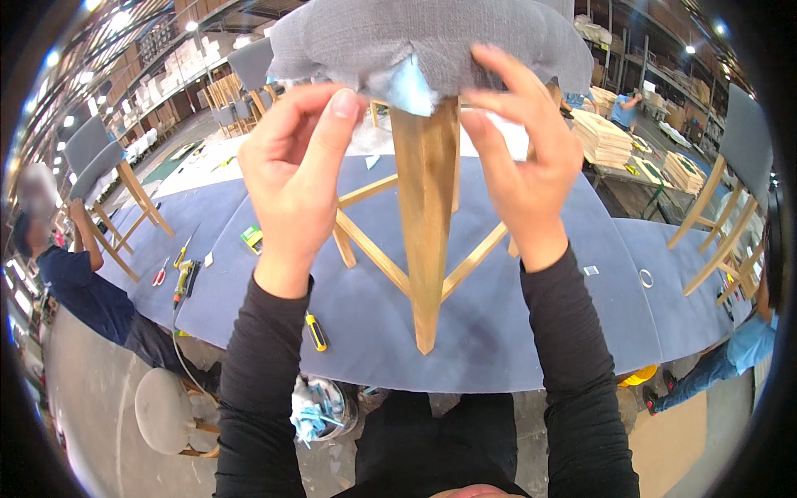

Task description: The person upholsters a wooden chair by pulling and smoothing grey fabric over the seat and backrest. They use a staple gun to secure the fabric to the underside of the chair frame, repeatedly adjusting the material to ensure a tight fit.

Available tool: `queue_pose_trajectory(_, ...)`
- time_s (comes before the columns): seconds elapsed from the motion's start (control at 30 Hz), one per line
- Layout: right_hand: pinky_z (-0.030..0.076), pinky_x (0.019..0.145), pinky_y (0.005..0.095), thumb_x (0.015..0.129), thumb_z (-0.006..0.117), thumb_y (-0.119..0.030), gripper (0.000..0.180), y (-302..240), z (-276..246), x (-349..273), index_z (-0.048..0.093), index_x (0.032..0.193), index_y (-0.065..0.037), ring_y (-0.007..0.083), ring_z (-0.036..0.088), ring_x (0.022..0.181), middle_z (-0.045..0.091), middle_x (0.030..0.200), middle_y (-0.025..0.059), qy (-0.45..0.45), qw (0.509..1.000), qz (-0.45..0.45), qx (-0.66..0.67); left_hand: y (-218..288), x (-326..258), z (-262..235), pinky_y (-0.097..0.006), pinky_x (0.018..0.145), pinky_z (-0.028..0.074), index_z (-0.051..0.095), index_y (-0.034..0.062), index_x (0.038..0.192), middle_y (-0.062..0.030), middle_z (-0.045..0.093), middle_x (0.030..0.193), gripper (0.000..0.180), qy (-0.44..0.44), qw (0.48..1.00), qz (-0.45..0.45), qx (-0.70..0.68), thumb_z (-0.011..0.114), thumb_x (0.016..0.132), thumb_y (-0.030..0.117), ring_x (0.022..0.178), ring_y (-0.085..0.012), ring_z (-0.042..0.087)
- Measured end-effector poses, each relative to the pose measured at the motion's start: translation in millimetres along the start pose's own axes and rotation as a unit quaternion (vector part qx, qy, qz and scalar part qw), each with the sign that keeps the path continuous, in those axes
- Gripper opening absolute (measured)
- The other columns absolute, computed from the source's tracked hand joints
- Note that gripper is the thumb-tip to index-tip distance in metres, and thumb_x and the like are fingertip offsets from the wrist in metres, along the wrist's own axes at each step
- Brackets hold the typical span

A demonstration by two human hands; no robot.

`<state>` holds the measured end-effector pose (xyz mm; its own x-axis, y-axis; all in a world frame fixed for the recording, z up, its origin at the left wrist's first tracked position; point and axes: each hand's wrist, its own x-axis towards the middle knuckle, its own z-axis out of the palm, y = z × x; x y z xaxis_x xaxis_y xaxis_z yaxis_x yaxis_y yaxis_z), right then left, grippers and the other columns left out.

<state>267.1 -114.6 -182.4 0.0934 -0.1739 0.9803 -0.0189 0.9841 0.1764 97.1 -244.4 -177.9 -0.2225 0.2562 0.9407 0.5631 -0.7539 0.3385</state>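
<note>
A stool or chair with a grey fabric-covered seat (pixel 415 37) stands before me, its tapered wooden leg (pixel 425 216) pointing toward me. A light blue scrap of lining (pixel 408 87) sticks out from under the fabric at the top of that leg. Left of the scrap, my left hand (pixel 290 170) is closed, thumb against forefinger at the fabric's lower edge. Whatever it pinches is too small to make out. On the other side of the leg, my right hand (pixel 531 158) has its fingers apart, the fingertips blurred near the fabric.
On the blue-grey covered table (pixel 531 349) lie a yellow-black screwdriver (pixel 315 332), a staple gun (pixel 184 278) with a hose, and red pliers (pixel 161 272). Grey chairs (pixel 739 149) stand at both sides. A person (pixel 83 282) works at left. A scrap bucket (pixel 332 415) sits below.
</note>
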Motion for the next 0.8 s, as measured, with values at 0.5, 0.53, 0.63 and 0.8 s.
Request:
queue_pose_trajectory(0.5, 0.027, 0.044, 0.0208, 0.1, 0.059, -0.055, 0.057, -32, 8, 30, 0.07, 0.079, -0.004, 0.0065, 0.036, 0.043, 0.054, 0.057, 0.0, -0.095, 0.589, 0.59, 0.545, 17, 20, 26, -0.023, 0.047, 0.028, 0.065, 0.009, 0.084, 0.0014, 0.059, 0.066, 0.039, -0.028, 0.819, -0.408, -0.402, 0.064, 0.1, 0.044, 0.052, -0.0079, 0.045)
queue_pose_trajectory(0.53, 0.026, 0.043, 0.0206, 0.1, 0.062, -0.054, 0.055, -29, 8, 30, 0.069, 0.076, -0.005, 0.0066, 0.035, 0.042, 0.054, 0.056, 0.0001, -0.088, 0.583, 0.591, 0.551, 16, 20, 28, -0.023, 0.047, 0.027, 0.064, 0.0095, 0.083, 0.002, 0.057, 0.065, 0.038, -0.027, 0.827, -0.404, -0.391, 0.064, 0.1, 0.044, 0.052, -0.0076, 0.044)
queue_pose_trajectory(0.63, 0.026, 0.041, 0.0201, 0.099, 0.066, -0.047, 0.052, -36, 10, 27, 0.068, 0.068, -0.005, 0.007, 0.038, 0.04, 0.055, 0.052, 0.0012, -0.069, 0.642, 0.579, 0.498, 16, 14, 32, -0.022, 0.047, 0.026, 0.062, 0.0107, 0.079, 0.0036, 0.053, 0.063, 0.037, -0.026, 0.843, -0.382, -0.378, 0.064, 0.101, 0.04, 0.05, -0.0063, 0.041)
queue_pose_trajectory(0.8, 0.027, 0.038, 0.0217, 0.101, 0.065, -0.043, 0.057, -44, 9, 14, 0.065, 0.058, -0.006, 0.0081, 0.041, 0.035, 0.056, 0.049, 0.0026, -0.036, 0.693, 0.548, 0.468, 3, -8, 36, -0.022, 0.045, 0.025, 0.058, 0.0106, 0.074, 0.0048, 0.048, 0.061, 0.035, -0.02, 0.839, -0.321, -0.439, 0.066, 0.101, 0.032, 0.05, -0.0037, 0.038)
